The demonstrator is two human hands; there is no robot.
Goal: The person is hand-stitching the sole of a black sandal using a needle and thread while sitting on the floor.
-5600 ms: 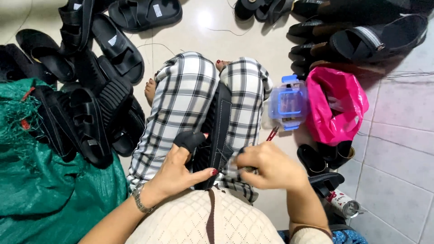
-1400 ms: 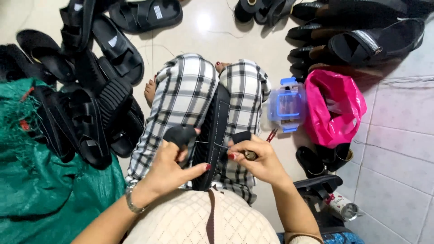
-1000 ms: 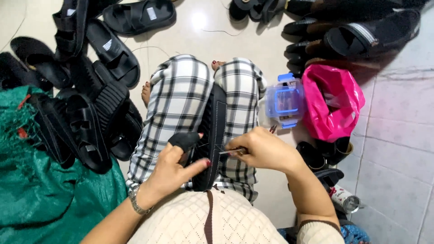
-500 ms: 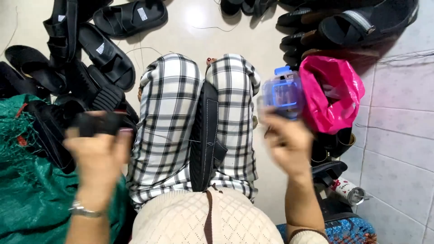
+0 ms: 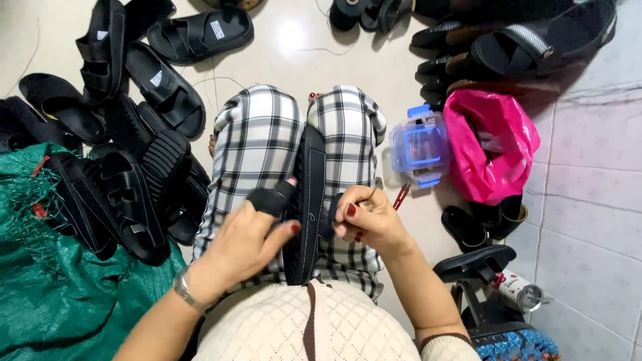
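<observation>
— Where is the sandal [image 5: 309, 200] right now?

— Standing on edge between the knees of the checked trousers [image 5: 257, 144], sole side up, with a hand on either side of it.

— What is the left hand [image 5: 249, 235] doing?

— It presses against the left side of the sandal. A black cover [image 5: 271, 199] sits on the thumb, and the fingers curl onto the sole's edge.

— And the right hand [image 5: 366, 219]?

— Closed in a pinch at the right edge of the sandal. I cannot tell what the fingertips hold; it is too small to make out. The two hands are close together, with only the sandal between them.

— What lies around them?

— Left of the left hand, a heap of black sandals [image 5: 120, 194] on the floor beside a green sack [image 5: 60, 294]. Right of the right hand, a clear box with a blue lid [image 5: 420, 147] and a pink bag [image 5: 491, 150] just beyond it.
</observation>
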